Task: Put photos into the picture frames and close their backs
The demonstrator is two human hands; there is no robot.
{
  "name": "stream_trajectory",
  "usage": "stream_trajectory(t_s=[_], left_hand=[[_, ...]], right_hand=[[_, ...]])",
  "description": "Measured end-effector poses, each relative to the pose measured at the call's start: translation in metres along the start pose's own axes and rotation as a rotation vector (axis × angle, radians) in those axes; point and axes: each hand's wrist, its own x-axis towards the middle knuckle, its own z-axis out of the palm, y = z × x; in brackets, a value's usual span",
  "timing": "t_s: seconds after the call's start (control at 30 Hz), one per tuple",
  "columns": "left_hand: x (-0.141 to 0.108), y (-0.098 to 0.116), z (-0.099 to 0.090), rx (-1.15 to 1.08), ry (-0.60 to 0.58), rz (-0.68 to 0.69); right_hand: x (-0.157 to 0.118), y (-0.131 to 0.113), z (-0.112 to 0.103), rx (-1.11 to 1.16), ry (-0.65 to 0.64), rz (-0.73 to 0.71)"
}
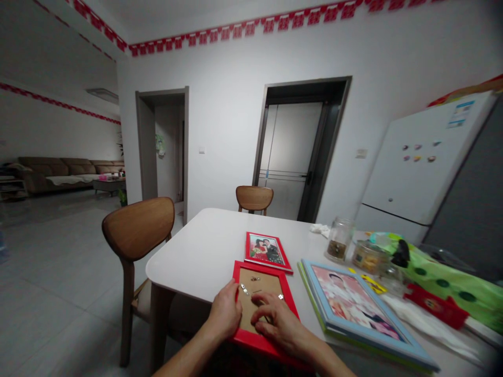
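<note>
A red picture frame (288,293) lies face down at the near table edge, its brown backing board (251,309) showing with small metal clips and a hanger. My left hand (227,310) is closed around the frame's left side, thumb on top. Over the backing board, my right hand (277,320) has bent fingers that are apart, their tips at or just above the board; I see nothing held in them. Just beyond lies a second red frame (288,260), face up, with a photo of two people.
To the right, a light-blue picture frame (314,283) lies on a green-edged one. Behind it are a glass jar (338,241), a container of yellowish food (367,256), a red box (434,305) and a green bag (456,280). Wooden chairs (139,230) stand at the white table (188,256).
</note>
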Motion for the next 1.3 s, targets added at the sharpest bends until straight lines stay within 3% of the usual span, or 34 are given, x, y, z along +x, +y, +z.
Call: stream_trajectory(t_s=[0.17, 0.4, 0.6, 0.73, 0.87, 1.03, 1.2, 1.3], left_hand=[[0.000, 0.001, -0.002, -0.012, -0.002, 0.031], [0.000, 0.002, -0.002, 0.000, -0.011, 0.017], [0.001, 0.001, -0.003, -0.012, -0.009, 0.031], [0.001, 0.000, -0.002, -0.018, 0.003, 0.044], [0.001, 0.000, -0.003, -0.074, 0.000, -0.055], [0.010, -0.003, -0.002, -0.395, 0.002, -0.170], [0.025, -0.017, 0.001, -0.530, 0.038, -0.284], [0.031, -0.033, -0.011, -0.596, 0.061, -0.342]], right_hand=[[-0.008, 0.008, -0.009, 0.059, -0.083, -0.069], [-0.002, 0.011, 0.002, 0.008, 0.071, -0.059], [-0.002, 0.016, 0.003, -0.218, 0.273, 0.162], [0.003, 0.017, 0.003, -0.239, 0.292, 0.229], [0.007, 0.012, -0.006, -0.201, 0.313, 0.240], [0.012, -0.001, -0.020, -0.202, 0.386, 0.204], [0.025, -0.018, -0.010, -0.164, 0.470, 0.097], [0.024, -0.017, -0.008, -0.108, 0.475, 0.062]])
